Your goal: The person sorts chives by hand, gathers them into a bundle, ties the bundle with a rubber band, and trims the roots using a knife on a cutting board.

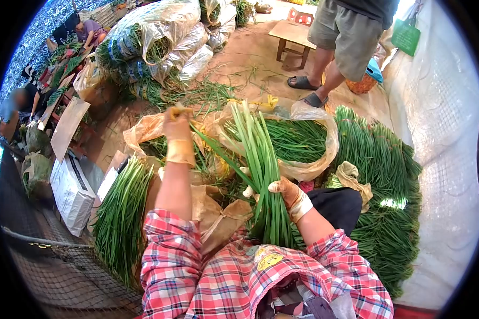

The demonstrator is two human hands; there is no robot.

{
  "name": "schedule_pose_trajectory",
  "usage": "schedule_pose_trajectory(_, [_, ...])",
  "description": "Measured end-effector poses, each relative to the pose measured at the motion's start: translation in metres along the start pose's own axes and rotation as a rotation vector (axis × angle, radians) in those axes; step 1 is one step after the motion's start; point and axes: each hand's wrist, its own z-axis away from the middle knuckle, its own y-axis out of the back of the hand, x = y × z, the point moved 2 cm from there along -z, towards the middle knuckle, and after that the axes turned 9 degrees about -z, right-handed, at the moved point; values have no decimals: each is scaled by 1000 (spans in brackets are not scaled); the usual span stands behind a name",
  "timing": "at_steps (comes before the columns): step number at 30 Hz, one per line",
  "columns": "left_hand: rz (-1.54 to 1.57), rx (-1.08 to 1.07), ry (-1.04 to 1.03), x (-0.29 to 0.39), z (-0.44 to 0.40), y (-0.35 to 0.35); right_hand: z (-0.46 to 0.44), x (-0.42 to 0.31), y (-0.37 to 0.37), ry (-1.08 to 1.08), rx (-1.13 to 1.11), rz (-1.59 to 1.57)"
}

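My right hand [287, 195], in a worn, stained glove, is wrapped around a bunch of garlic chives [263, 165]. The bunch stands nearly upright in front of my chest, pale stalk ends up and green leaves hanging down. Out to the left, my left hand [178, 121] is raised in a similar glove with its fingers closed. A long green leaf slants from the bunch toward this hand; whether the fingers grip it is not plain. Below the left hand lies an open plastic bag [143, 130] with loose leaves.
Behind the bunch, an open clear bag [324, 154] holds more chives. Tied bundles [383, 212] cover the right side; another pile [121, 212] lies at left. A person in shorts [343, 40] stands ahead by a low wooden table [292, 33]. Full plastic sacks [159, 32] are stacked behind.
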Motion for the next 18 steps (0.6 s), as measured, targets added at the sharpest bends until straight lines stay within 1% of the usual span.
schedule_pose_trajectory(2, [-26, 82, -84, 10, -24, 13, 5, -5, -2, 0, -19, -13])
schedule_pose_trajectory(4, [129, 124, -182, 22, -67, 38, 12, -7, 1, 1, -38, -23])
schedule_pose_trajectory(5, [66, 215, -237, 32, -91, 53, 18, -10, 5, 45, -9, -11])
schedule_pose_trajectory(6, [116, 229, -268, 51, -105, 66, 24, -13, 9, 90, 20, 1])
schedule_pose_trajectory(7, [149, 252, -244, 71, -117, 78, 26, -16, 19, 126, 91, 48])
schedule_pose_trajectory(8, [71, 267, -288, 90, -120, 86, 27, -19, 20, 136, 99, 48])
schedule_pose_trajectory(9, [32, 365, -411, 98, -130, 90, 29, -24, 21, 167, 203, 68])
schedule_pose_trajectory(10, [31, 404, -388, 101, -139, 96, 31, -28, 23, 199, 307, 88])
schedule_pose_trajectory(12, [56, 417, -305, 95, -147, 99, 31, -33, 26, 220, 323, 104])
schedule_pose_trajectory(13, [216, 462, -285, 82, -150, 87, 29, -34, 28, 225, 333, 116])
schedule_pose_trajectory(14, [289, 196, -203, 72, -129, 67, 27, -33, 28, 227, 342, 126])
schedule_pose_trajectory(15, [213, -67, -246, 40, -132, 52, 25, -34, 16, 240, 328, 105])
schedule_pose_trajectory(16, [-218, -102, -274, 11, -122, 29, 21, -33, 18, 238, 328, 101])
schedule_pose_trajectory(17, [-549, -105, -533, -18, -97, 4, 16, -32, 22, 239, 311, 164])
schedule_pose_trajectory(18, [-732, -254, -281, -5, -44, -19, 11, -30, 28, 240, 294, 229])
